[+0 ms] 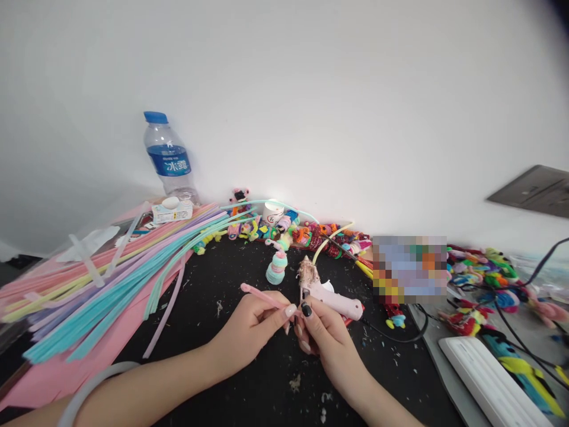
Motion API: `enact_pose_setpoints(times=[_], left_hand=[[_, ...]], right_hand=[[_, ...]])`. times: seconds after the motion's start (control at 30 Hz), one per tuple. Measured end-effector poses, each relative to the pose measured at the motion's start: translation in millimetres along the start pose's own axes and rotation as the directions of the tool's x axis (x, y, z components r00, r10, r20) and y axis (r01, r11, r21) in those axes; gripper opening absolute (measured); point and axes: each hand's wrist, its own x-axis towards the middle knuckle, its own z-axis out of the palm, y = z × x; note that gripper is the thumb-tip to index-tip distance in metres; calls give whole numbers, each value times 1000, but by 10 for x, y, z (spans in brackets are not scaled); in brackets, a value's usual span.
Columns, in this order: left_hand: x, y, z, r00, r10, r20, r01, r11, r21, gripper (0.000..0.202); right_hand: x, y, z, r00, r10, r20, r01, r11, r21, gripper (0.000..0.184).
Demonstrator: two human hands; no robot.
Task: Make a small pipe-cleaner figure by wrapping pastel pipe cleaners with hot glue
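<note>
A pink pipe cleaner (262, 296) is pinched between the thumb and fingers of my left hand (258, 323), its curled end pointing up and left. My right hand (326, 329) meets the left one, its thumb and finger closed at the strip's other end; that end is hidden by the fingertips. Just behind my right hand lies a pale pink glue gun (333, 299) with a crusted nozzle. A small mint and pink pipe-cleaner figure (276, 267) stands upright beyond my left hand.
Bundled pastel pipe cleaners (146, 284) spread over the left side. A water bottle (171, 160) stands by the wall. Several colourful pipe-cleaner figures (306, 236) line the back. At right are a white power strip (489, 379) and a black cable (400, 337).
</note>
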Motion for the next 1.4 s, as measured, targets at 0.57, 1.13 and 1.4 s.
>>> enact_pose_setpoints(times=[0.57,1.13,1.4], left_hand=[[20,25,-57,982,-71,177,83,995,-60,26],[105,-36,-230,877,-241,416,312,943,-111,25],[102,-49,-217,928,-226,296,247,968,-35,32]], right_hand=[[21,-70,-201,985,-169,-22,146,903,-405,38],[6,-37,-170,967,-151,206,251,711,-657,30],[13,-129,-233,957,-79,279,259,660,-705,23]])
